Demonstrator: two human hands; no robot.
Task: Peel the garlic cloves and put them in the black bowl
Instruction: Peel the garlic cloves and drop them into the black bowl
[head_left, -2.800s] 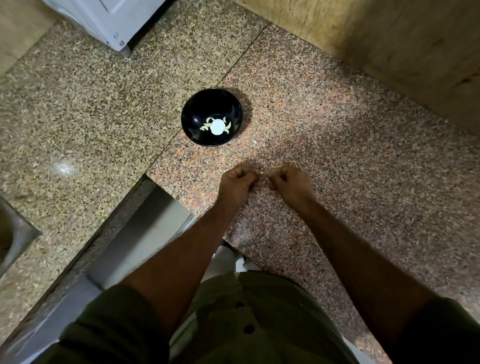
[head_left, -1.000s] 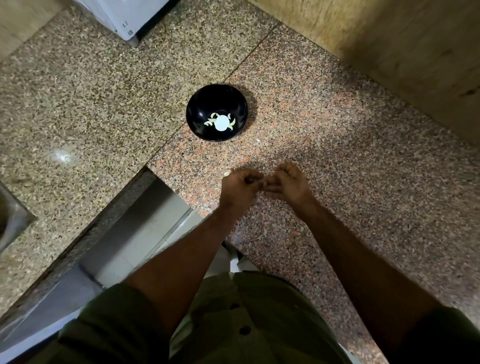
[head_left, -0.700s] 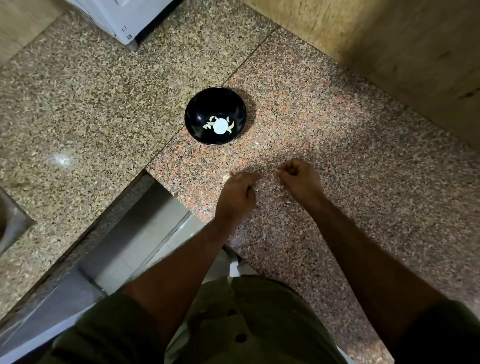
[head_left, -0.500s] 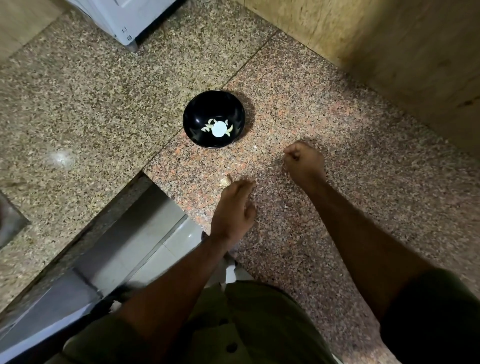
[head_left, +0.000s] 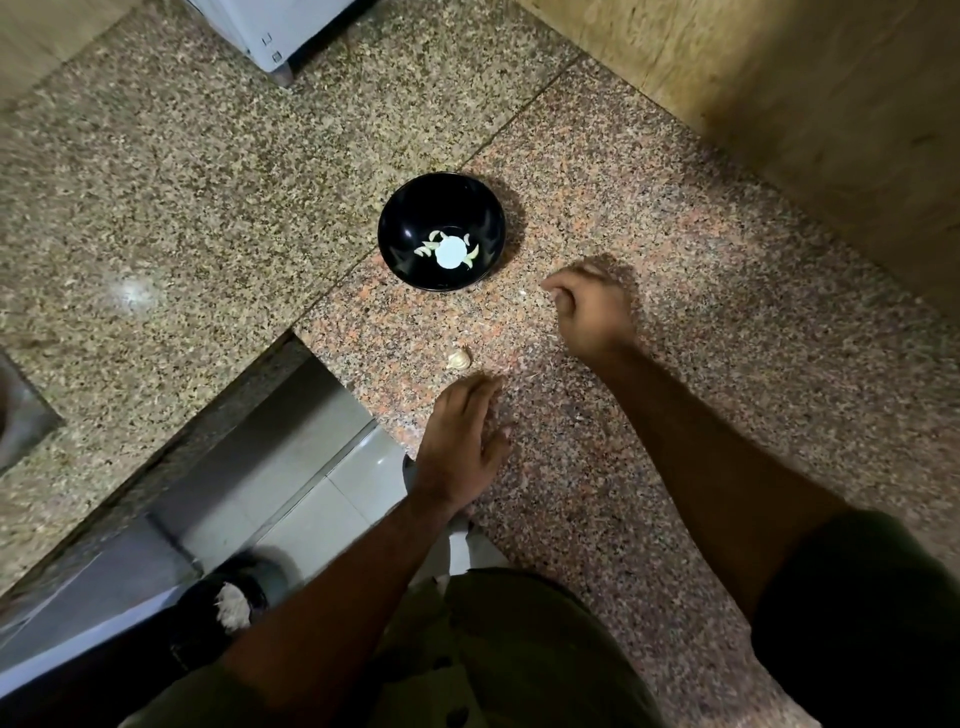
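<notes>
— Where is the garlic just now?

— One unpeeled garlic clove (head_left: 459, 358) lies loose on the reddish granite worktop (head_left: 701, 291), near its front corner. It sits just beyond the fingertips of the left hand (head_left: 460, 441), close to them, though whether they touch it I cannot tell.

— And that grip?

— The left hand lies flat, fingers straight and together, pointing at the clove and holding nothing. The right hand (head_left: 592, 312) hovers farther back and to the right, fingers curled in with the tips drawn together. It is blurred; whether it pinches anything between them I cannot tell.

— The bowl?

— The black bowl (head_left: 441, 231) stands upright on the worktop beyond both hands, just left of the right hand's fingertips and apart from them. Several peeled cloves (head_left: 425, 249) lie at its bottom around a pale round patch.

— So the loose clove is between?

— Yes, between the bowl and the left hand, nearer the hand.
</notes>
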